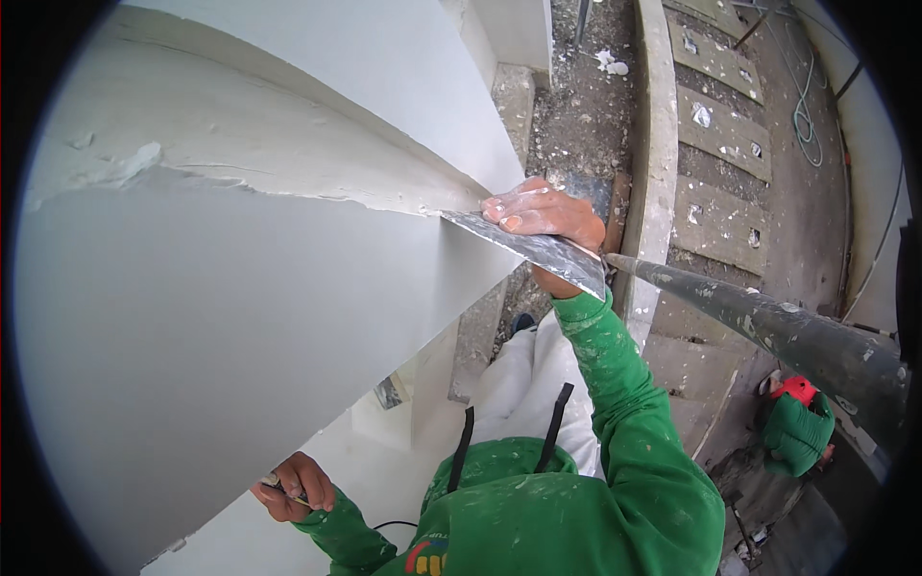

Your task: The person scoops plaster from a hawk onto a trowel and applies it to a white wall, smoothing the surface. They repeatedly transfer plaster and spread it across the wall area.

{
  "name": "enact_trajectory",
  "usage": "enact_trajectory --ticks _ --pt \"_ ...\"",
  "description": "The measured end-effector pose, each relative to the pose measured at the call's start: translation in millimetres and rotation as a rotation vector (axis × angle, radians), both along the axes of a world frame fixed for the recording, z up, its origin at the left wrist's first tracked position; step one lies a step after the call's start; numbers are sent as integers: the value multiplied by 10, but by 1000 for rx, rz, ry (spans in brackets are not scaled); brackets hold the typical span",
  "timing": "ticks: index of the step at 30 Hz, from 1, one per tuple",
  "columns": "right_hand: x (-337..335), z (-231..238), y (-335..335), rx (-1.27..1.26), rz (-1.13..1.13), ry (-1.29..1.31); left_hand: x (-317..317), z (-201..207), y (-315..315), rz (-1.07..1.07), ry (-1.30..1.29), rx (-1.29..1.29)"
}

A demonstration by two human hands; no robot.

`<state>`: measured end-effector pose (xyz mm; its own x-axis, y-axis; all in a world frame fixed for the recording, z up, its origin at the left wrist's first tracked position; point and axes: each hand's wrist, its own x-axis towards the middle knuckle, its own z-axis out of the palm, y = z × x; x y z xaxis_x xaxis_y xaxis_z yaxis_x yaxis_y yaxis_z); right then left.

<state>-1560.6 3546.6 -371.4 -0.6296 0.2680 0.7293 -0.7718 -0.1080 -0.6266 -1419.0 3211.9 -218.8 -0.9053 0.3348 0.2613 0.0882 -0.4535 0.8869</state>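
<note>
My right hand (549, 213), dusted with white plaster, is closed on a wide putty knife (538, 248). Its fingers lie over the smeared metal blade, and one corner of the blade meets the edge of the white wall (250, 326). Along that edge runs a ragged band of plaster (269, 173). Lower down, my left hand (300, 488) is curled at the wall's other edge. Something small with a pale, dark-edged end shows between its fingers; the wall hides the rest, and I cannot tell its kind.
A thick, plaster-spattered pole (768, 322) slants close by my right forearm. Far below lie concrete slabs (720, 134), a low curb (653, 144) and a coiled hose (807, 125). Another person in a green top (797, 432) is at the lower right.
</note>
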Motion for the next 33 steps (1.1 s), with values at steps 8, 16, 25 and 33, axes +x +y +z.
enact_trajectory --ticks 8,16,25,33 --pt "-7 -63 -75 -119 40 -56 -28 -98 16 -56 -19 22" --pt "56 -104 -113 -121 65 -79 -56 -194 47 -79 -45 25" --pt "111 -98 -157 -40 -66 -94 65 -164 -2 51 -85 -3" --pt "137 -165 -166 -62 -96 -105 75 -173 -22 68 -113 -32"
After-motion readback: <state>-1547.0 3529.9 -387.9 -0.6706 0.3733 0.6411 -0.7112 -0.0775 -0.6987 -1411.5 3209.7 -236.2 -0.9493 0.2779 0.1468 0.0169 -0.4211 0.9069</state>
